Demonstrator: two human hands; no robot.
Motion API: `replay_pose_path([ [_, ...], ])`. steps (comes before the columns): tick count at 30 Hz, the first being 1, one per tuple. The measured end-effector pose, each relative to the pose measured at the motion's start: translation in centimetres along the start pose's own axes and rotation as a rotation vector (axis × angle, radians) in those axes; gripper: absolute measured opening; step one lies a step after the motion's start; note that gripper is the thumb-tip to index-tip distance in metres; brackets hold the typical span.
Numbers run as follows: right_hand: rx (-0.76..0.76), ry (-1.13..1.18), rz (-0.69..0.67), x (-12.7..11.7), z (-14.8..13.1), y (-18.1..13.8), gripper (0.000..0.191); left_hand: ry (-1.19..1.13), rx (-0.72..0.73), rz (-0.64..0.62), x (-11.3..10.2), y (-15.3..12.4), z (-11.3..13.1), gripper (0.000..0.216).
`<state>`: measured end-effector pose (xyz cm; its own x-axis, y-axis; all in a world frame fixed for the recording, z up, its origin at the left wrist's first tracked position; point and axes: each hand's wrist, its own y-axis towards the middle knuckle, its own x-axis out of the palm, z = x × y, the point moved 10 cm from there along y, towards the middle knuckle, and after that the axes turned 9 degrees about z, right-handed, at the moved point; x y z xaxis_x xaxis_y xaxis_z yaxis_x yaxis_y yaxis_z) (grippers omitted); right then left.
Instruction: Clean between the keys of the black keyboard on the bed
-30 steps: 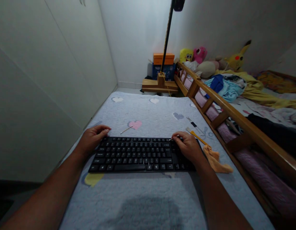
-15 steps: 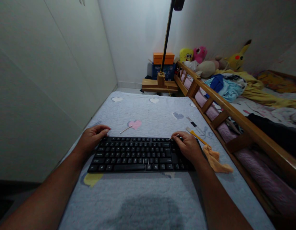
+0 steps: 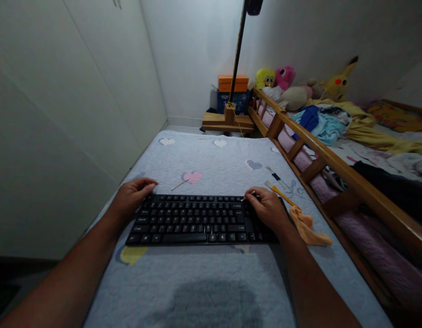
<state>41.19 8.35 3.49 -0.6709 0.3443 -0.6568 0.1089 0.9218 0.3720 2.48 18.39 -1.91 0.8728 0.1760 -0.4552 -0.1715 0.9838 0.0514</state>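
A black keyboard (image 3: pixel 193 219) lies flat on a pale blue quilted cover. My left hand (image 3: pixel 134 196) is closed at its far left corner, thumb and fingers curled against the edge. Over the right end, my right hand (image 3: pixel 265 205) pinches a thin cotton swab (image 3: pixel 244 198), whose tip is down by the keys at the top row. That hand and forearm hide most of the number pad. Beyond the keyboard a second cotton swab (image 3: pixel 180 184) rests by a pink heart on the cover.
Right of the keyboard lie an orange cloth (image 3: pixel 308 228), a yellow-handled brush (image 3: pixel 282 195) and a pair of tweezers (image 3: pixel 276 176). A wooden bed rail (image 3: pixel 313 143) runs along the right. White cabinet doors (image 3: pixel 77 127) stand left; a wooden-based stand (image 3: pixel 227 120) is behind.
The swab tip in my right hand has shifted very slightly at the keys. My left hand and the keyboard look almost the same.
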Motion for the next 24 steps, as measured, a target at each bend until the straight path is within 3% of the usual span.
replay_pose_path([
  [24, 0.071, 0.035, -0.004, 0.93, 0.89, 0.5, 0.023, 0.009, 0.03, -0.006, -0.08, 0.55, -0.39, 0.042],
])
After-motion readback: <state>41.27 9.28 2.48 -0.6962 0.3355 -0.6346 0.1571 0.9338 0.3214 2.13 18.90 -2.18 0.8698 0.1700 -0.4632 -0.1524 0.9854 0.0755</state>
